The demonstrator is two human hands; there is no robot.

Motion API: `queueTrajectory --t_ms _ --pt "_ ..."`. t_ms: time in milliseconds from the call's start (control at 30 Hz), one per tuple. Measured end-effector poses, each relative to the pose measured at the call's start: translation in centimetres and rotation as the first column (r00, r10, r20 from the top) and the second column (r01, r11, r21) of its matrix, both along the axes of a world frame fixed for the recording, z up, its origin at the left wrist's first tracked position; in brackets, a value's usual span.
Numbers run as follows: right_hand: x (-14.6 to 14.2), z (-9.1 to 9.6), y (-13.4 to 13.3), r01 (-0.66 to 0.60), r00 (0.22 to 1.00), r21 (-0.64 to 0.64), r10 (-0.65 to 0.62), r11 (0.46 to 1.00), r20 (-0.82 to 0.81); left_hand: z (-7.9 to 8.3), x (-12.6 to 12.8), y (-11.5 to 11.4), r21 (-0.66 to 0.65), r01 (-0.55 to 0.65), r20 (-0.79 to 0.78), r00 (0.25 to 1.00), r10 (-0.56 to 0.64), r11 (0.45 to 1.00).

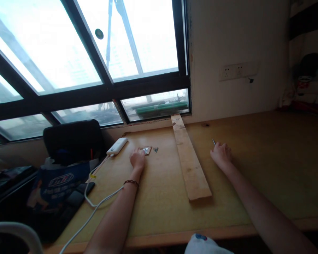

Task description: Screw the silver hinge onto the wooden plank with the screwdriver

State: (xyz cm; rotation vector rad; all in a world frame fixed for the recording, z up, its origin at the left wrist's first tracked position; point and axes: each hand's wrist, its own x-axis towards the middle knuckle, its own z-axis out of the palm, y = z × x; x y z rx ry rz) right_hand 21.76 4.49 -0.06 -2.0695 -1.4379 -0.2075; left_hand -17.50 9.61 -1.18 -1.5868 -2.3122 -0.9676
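Observation:
My left hand (137,158) reaches forward over the wooden desk (267,165), its fingertips touching a small metal hinge (147,150). A few small screws (155,150) lie just right of the hinge. My right hand (221,154) rests on the desk to the right of a long wooden plank (190,162), fingers curled around a thin metal tool (213,142) whose tip sticks out above the hand. The plank lies lengthways between my two hands, reaching back to the window sill.
A white power bank (117,146) with a white cable (95,204) lies left of the hinge. A black chair (72,139) and a blue bag (60,183) stand at the desk's left edge. Behind are a large window (95,53) and a wall socket (234,71).

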Motion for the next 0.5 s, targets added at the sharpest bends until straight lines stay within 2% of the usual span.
queueTrajectory --t_ms 100,200,267,333,367,400,467,500 --pt "0.9 -0.6 0.5 0.048 0.997 -0.083 -0.053 0.995 -0.063 0.7 1.4 -0.8 0.127 0.124 -0.123 0.986 -0.109 0.984" --pt "2.1 -0.9 1.0 0.043 0.99 -0.128 -0.06 0.991 -0.13 1.9 4.0 -1.9 0.171 0.253 -0.139 0.963 -0.231 0.952" --pt "2.6 -0.9 1.4 -0.037 0.977 -0.031 0.03 0.999 -0.211 2.6 6.6 -3.0 0.202 0.339 -0.089 0.941 -0.328 0.919" --pt "2.4 -0.5 1.7 -0.122 0.914 0.105 0.153 0.987 -0.376 3.2 9.7 -4.5 0.26 0.434 0.006 0.893 -0.451 0.863" --pt "2.0 -0.2 1.8 -0.156 0.839 0.165 0.218 0.974 -0.498 3.4 11.3 -5.4 0.292 0.482 0.065 0.852 -0.52 0.826" --pt "1.4 0.2 1.7 -0.186 0.724 0.214 0.281 0.959 -0.629 3.5 12.9 -6.4 0.312 0.541 0.121 0.793 -0.597 0.781" --pt "-0.4 1.0 1.3 -0.258 0.38 0.315 0.396 0.913 -0.836 3.8 15.5 -8.4 0.335 0.64 0.23 0.657 -0.719 0.692" --pt "-1.4 1.5 0.9 -0.282 0.208 0.37 0.433 0.885 -0.877 4.0 16.5 -9.3 0.333 0.685 0.279 0.585 -0.762 0.648"
